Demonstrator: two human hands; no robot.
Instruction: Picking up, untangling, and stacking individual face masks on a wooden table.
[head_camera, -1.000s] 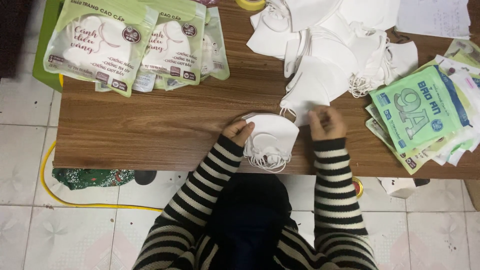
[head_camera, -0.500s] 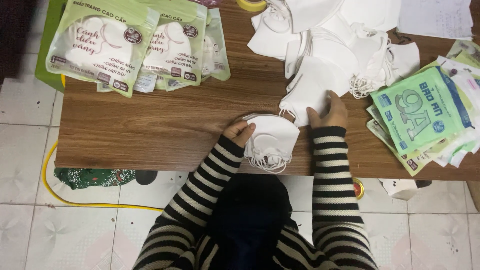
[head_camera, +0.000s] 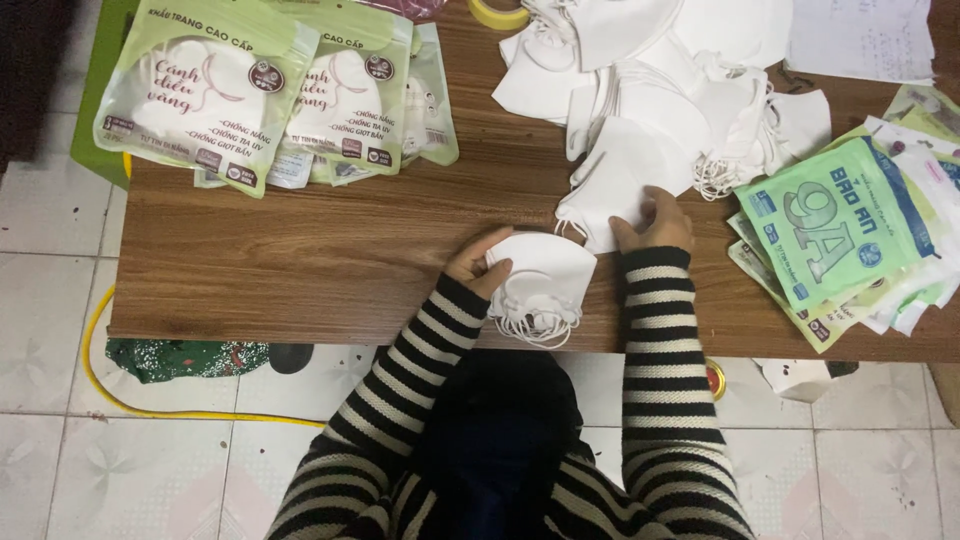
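Note:
My left hand (head_camera: 481, 262) presses on a small stack of folded white face masks (head_camera: 541, 278) at the front edge of the brown wooden table (head_camera: 330, 260); their ear loops hang over the edge. My right hand (head_camera: 655, 220) grips a single white mask (head_camera: 620, 178) at the near end of a big loose heap of white masks (head_camera: 690, 70). Both arms wear black-and-white striped sleeves.
Green-and-clear packaged masks (head_camera: 270, 95) lie overlapped at the table's far left. A fan of empty green and blue printed bags (head_camera: 850, 235) lies at the right. A yellow tape roll (head_camera: 497, 12) and a white paper (head_camera: 865, 38) sit at the back. Tiled floor with a yellow cable (head_camera: 130, 400) below.
My right hand has moved from beside the small stack up and right onto a mask at the edge of the heap. The left hand has stayed on the stack.

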